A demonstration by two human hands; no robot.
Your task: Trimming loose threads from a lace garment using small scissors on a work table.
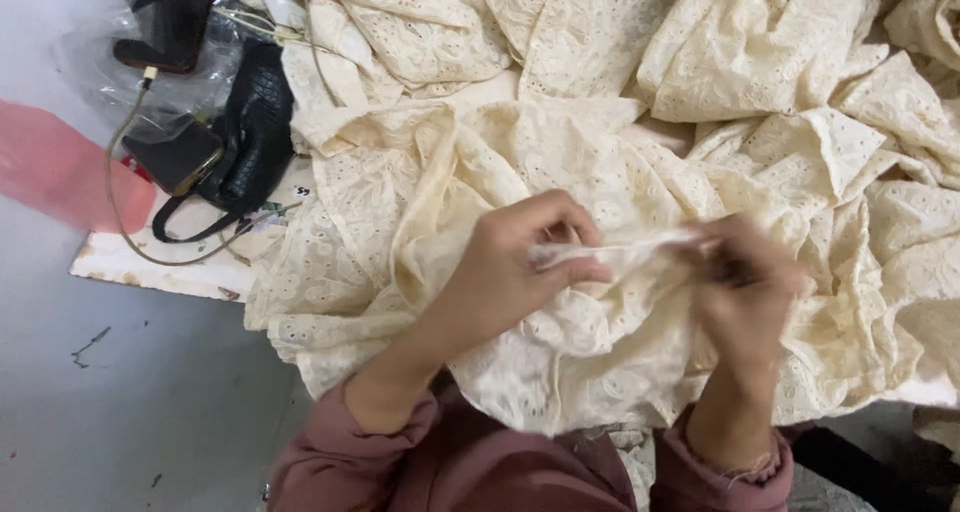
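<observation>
Cream eyelet fabric (600, 152) lies in a deep, crumpled heap across the worktop, and one narrow strip (625, 252) of it is stretched taut between the two hands. The left hand (520, 267) has its grip closed on the strip's left end, thumb and fingertips pinched together over the cloth. The right hand (745, 292) is blurred; its fingers are curled around the strip's other end, and something small and dark shows between them, too smeared to tell what it is. Both hands hover just above the near folds of the heap, which spill toward the person's lap. Dusty pink sleeves (400, 452) cover both forearms up to the wrists.

Beyond the hands, the fabric piles up in overlapping layers to the far and right edges of the view. To the left of the heap, a black handbag (250, 132) lies on a white board (130, 262), with a dark rectangular device (175, 157) just beside it and a pale cable (115, 187) looping from it. Clear plastic wrap (110, 62) sits behind the bag. A pink shape (60, 172) lies on the grey floor (130, 392) at the left.
</observation>
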